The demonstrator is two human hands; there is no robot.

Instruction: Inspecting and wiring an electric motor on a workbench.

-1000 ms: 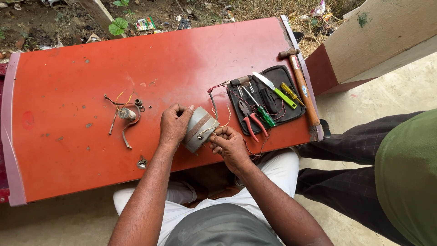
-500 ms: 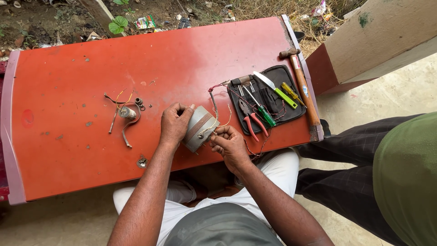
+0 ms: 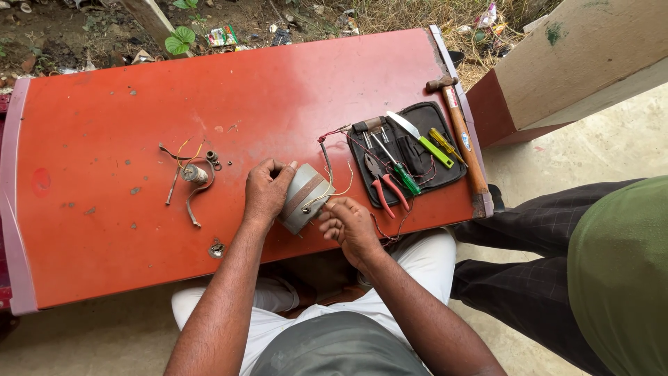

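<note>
Viewpoint: a head camera looks straight down on a seated person working at a worn red table [image 3: 139, 244].
Left hand: the left hand [image 3: 266, 191] is curled around the left side of a small grey motor [image 3: 303, 197], fingers wrapped over its top; this appears to brace it against the table.
Right hand: the right hand [image 3: 351, 224] sits just beside the motor at its 4 o'clock, fingertips pinched together on a thin wire [image 3: 332, 198] that loops out of the casing.
Motor: a squat grey cylinder with a brown band around it, lying tilted on its side near the table's near edge, between the two hands.
Loose wires: red and yellowish strands trail from the motor toward 1 o'clock, reaching the tool pouch.
Tool pouch: a black tool pouch [image 3: 445, 174] lies open at 2 o'clock from the motor, within easy reach of the right hand; it holds red-handled pliers [image 3: 383, 189] and a green-handled screwdriver [image 3: 403, 174].
Hammer: a wooden-handled hammer [image 3: 463, 136] lies along the table's right edge, just beyond the pouch.
Removed parts: at 9 o'clock from the motor, well apart, lie a small metal piece with bent straps [image 3: 191, 177].
Bystander: a second person in dark trousers and a green top [image 3: 619, 278] stands at the right, hands not visible.
</note>
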